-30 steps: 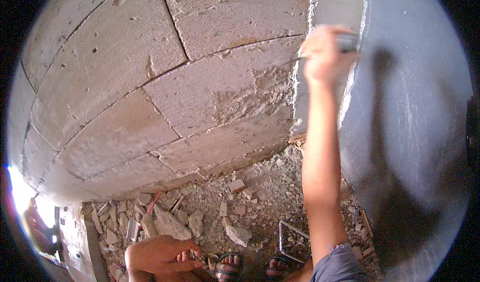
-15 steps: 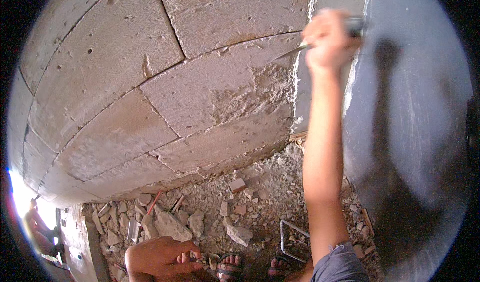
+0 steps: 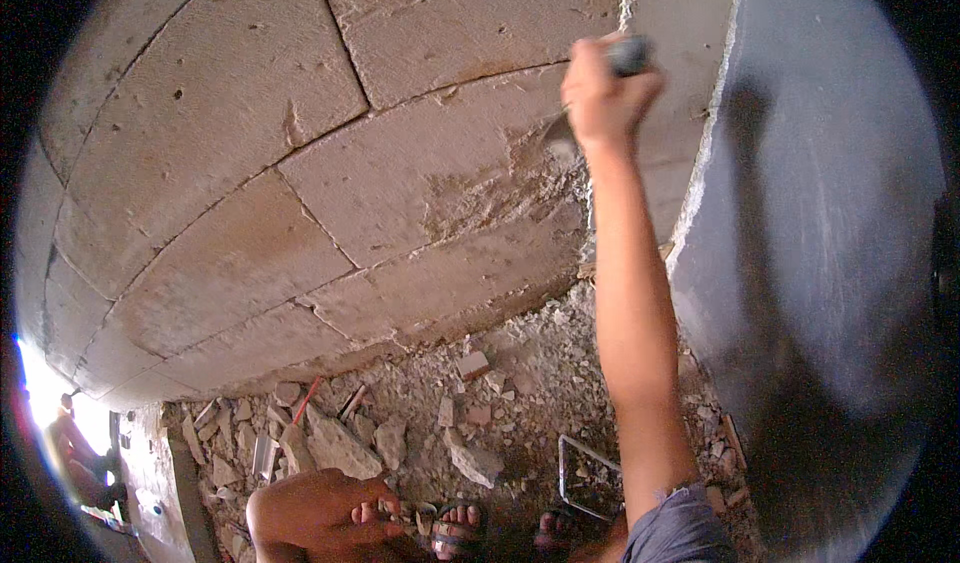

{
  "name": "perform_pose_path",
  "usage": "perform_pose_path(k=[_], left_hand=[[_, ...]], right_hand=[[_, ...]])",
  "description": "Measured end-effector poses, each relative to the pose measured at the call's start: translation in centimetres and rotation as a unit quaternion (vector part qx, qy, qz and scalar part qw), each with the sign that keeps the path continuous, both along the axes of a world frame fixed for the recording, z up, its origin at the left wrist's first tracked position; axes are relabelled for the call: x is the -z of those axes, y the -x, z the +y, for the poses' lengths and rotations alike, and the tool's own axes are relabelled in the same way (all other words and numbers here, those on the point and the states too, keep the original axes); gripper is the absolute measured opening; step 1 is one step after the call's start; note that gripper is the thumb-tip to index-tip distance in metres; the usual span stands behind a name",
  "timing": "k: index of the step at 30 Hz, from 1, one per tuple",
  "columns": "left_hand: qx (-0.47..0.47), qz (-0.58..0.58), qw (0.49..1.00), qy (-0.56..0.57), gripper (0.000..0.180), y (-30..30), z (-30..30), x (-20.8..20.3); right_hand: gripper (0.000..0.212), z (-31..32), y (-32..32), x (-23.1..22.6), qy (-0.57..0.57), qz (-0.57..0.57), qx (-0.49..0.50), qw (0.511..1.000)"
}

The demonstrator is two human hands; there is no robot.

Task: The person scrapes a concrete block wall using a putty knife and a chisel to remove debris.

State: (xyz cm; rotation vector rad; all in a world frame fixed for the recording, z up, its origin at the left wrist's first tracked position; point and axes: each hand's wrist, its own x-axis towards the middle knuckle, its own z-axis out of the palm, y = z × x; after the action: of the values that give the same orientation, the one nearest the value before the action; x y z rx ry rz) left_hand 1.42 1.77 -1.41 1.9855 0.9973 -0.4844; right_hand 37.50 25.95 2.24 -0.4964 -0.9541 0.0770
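My right hand (image 3: 600, 103) is raised to the wall and wrapped round the dark round-ended handle of a trowel (image 3: 628, 55). Its grey blade, partly hidden by the hand and blurred, lies against the edge of the block wall (image 3: 370, 183), just above a rough mortar patch (image 3: 475, 198). Right of the hand runs a smooth grey upright strip (image 3: 685, 83) with crumbly white edges. Low in the view, my left hand (image 3: 375, 510) rests by my bent knee with its fingers curled; what they hold, if anything, I cannot make out.
Broken masonry (image 3: 340, 443) and rubble cover the ground at the wall's foot. A bent metal frame (image 3: 563, 473) lies near my sandalled feet (image 3: 458, 528). A dark smooth panel (image 3: 820, 213) stands at right. Another person (image 3: 75, 448) is at the far left edge.
My right hand has moved left and slightly down with the trowel, bringing its blade to the top of the mortar patch. The left hand stays by the knee.
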Motion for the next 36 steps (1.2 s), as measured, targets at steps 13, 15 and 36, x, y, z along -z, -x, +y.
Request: perform_pose_path(k=[13, 15, 36], left_hand=[[-0.006, 0.008, 1.0, -0.001, 0.038, -1.6, 0.6, -1.4], [0.013, -0.009, 1.0, -0.008, 0.038, -1.1, 0.4, -0.8], [-0.02, 0.003, 1.0, 0.019, 0.034, -0.6, -1.3, -1.6]], right_hand=[[0.022, -5.4, -0.5, -3.0, -0.133, 0.002, -0.097, 0.986], [0.021, 0.1, -1.6, 0.1, -0.062, -0.05, 0.048, 0.996], [0.023, -4.1, 0.2, -3.5, -0.133, -0.043, -0.092, 0.986]])
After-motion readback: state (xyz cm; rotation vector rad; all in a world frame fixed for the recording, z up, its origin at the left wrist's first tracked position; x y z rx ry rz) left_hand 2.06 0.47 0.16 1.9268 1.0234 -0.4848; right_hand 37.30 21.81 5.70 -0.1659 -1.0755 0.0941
